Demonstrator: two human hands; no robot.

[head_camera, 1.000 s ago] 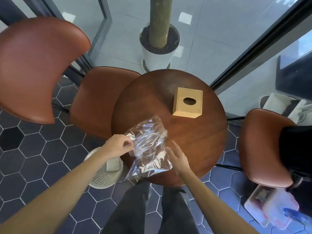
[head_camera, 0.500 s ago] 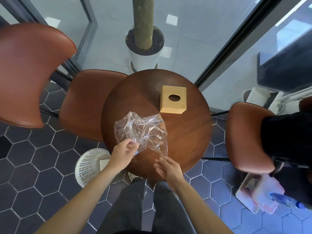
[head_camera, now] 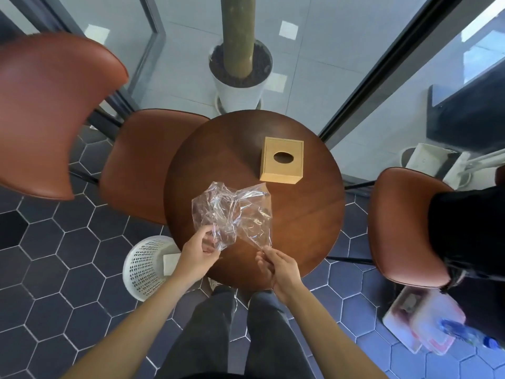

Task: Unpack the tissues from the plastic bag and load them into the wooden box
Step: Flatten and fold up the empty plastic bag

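Note:
A crumpled clear plastic bag is held up over the near part of the round wooden table. My left hand pinches the bag's lower left edge. My right hand pinches its lower right corner. No tissues show inside the bag. The wooden box with an oval hole in its top stands on the table's far right side, apart from the bag and both hands.
A white perforated basket with a pale object inside stands on the floor left of the table. Brown chairs stand left and right. A potted trunk is behind the table. A clear container lies on the floor at right.
My right hand went from open beside the bag to pinching its lower right corner. The bag was raised and spread between both hands, nearer the table's front.

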